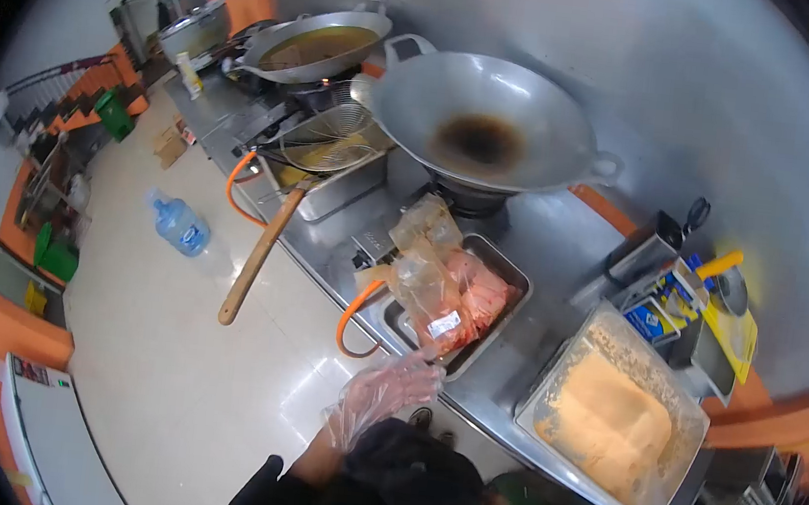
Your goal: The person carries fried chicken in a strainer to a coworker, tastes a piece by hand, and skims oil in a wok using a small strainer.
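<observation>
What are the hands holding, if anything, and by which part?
The gloved left hand seems to hold nothing; its fingers are near the metal tray. The right hand is out of view, so I can't tell.

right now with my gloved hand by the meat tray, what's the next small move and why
Probably ease the left hand toward the bag and grip its plastic: it partly covers the meat in the tray, and the hand looks empty.
</observation>
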### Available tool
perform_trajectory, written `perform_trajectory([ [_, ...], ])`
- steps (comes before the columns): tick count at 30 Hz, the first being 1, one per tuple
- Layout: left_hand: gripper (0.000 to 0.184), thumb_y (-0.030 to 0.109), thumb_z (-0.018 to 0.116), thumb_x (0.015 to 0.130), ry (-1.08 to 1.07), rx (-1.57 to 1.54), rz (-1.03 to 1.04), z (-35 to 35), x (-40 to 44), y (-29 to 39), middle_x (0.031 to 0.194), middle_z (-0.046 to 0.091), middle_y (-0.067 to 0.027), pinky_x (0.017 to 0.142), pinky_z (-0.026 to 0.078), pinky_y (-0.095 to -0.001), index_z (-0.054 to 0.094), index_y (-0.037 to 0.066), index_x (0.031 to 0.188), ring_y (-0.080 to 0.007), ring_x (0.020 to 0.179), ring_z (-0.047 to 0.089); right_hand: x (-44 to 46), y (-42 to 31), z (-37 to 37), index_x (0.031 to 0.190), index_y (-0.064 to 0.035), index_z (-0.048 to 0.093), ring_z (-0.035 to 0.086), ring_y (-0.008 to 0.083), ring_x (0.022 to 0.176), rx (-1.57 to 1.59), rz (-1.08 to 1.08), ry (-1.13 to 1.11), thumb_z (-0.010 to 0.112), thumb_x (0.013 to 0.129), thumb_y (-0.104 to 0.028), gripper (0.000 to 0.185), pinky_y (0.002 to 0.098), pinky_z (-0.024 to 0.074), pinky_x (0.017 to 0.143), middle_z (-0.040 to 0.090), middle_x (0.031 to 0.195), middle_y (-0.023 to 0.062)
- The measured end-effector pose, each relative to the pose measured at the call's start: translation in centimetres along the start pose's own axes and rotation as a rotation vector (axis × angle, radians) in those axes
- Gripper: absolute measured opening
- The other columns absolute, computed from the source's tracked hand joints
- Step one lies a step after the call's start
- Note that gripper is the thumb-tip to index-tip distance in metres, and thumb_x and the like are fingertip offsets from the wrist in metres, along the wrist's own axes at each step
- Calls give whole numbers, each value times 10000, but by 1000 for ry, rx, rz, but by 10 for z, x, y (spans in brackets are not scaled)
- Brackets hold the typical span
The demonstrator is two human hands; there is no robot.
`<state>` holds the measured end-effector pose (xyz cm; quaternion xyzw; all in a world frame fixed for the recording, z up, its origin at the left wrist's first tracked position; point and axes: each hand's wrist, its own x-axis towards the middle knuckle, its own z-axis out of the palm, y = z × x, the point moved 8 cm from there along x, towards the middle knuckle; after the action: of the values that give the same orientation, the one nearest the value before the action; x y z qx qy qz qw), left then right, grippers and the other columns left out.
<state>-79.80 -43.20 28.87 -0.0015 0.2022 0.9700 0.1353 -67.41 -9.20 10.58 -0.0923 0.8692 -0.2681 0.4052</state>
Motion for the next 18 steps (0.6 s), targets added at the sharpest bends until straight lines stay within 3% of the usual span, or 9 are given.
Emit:
perform_trajectory([
  [3,657,426,464,950,91,-64,72,-18,-46,-10,1411,397,-256,1069,353,-479,287,42,1453,-357,1254,464,16,9,39,928,-50,686,667,324,792,0,-184,45,611,796,-196,211,394,517,748,685,862,187],
  [9,600,396,500,936,341,-186,376,-42,-192,-3,1380,429,-266,1076,344,-495,384,35,1401,-389,1245,469,34,-82,63,899,-54,691,670,300,768,-151,-501,-375,606,776,-161,184,377,522,729,686,830,173],
  [12,592,406,503,927,473,-219,568,-67,-259,25,1351,458,-268,1060,366,-495,414,39,1383,-391,1216,497,49,-121,82,884,-57,693,672,288,756,-271,-625,-408,603,765,-143,173,368,525,719,686,814,166],
  [14,604,419,507,919,503,-231,671,-88,-299,50,1331,479,-267,1045,386,-493,414,42,1382,-390,1191,518,62,-160,96,875,-59,695,672,279,748,-276,-607,-363,601,758,-132,166,362,526,713,687,803,161],
  [17,627,447,512,910,537,-200,752,-118,-355,97,1313,496,-263,1019,413,-495,413,48,1383,-391,1167,535,100,-217,114,723,-62,694,650,160,645,-48,-351,-374,551,666,-24,158,309,517,626,679,677,79],
  [18,631,467,499,915,563,-164,778,-126,-377,120,1306,503,-249,1009,424,-493,405,61,1389,-385,1154,543,125,-230,132,680,-70,688,641,161,621,-43,-435,-304,543,669,-15,155,308,509,596,668,641,65],
])
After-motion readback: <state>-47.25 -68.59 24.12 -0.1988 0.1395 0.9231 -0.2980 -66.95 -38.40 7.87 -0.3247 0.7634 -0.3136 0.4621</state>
